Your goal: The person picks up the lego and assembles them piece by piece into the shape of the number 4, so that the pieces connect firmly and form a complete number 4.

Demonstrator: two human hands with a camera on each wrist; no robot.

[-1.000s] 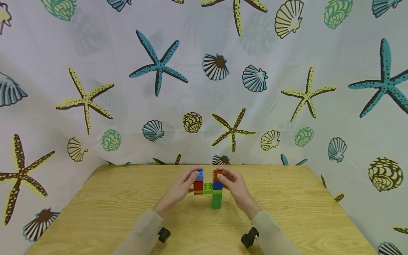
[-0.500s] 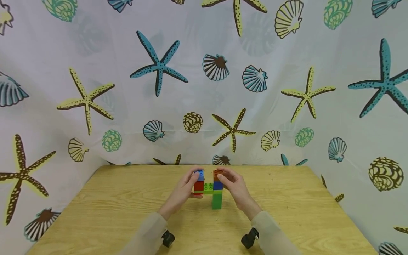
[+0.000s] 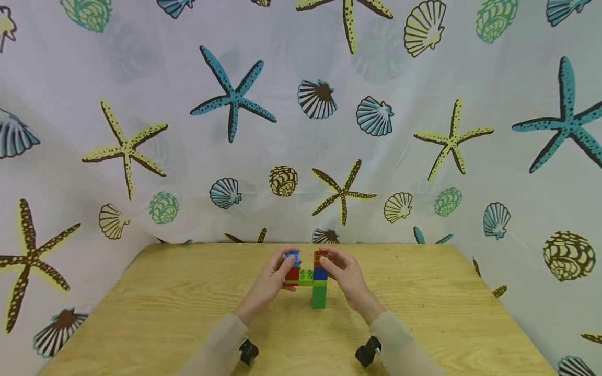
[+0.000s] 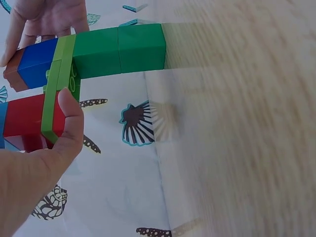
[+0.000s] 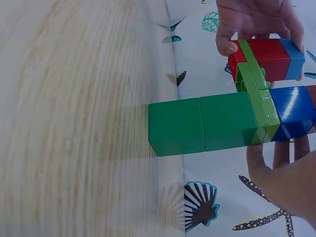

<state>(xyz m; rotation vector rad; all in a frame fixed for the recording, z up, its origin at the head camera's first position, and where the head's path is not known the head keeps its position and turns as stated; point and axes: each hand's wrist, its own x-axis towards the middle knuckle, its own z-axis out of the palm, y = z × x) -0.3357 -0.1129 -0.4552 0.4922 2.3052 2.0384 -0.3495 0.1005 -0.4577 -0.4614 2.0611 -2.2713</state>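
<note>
A toy brick structure stands upright on the wooden table. Its right column has two green bricks at the bottom, a dark blue brick above and a brown-orange brick on top. A lime-green bridge reaches left to red bricks, one above and one below it, topped by a light blue brick. My left hand grips this raised left side, a finger under the lower red brick. With thumb and fingers, my right hand pinches the right column's top.
Behind the table hangs a pale curtain printed with starfish and shells, and it runs along both sides too. The tabletop's far edge lies just beyond the bricks. A small black camera sits at each wrist.
My left hand has lowered slightly, and one of its fingers has come under the left side of the structure. My right hand and the right column look unchanged.
</note>
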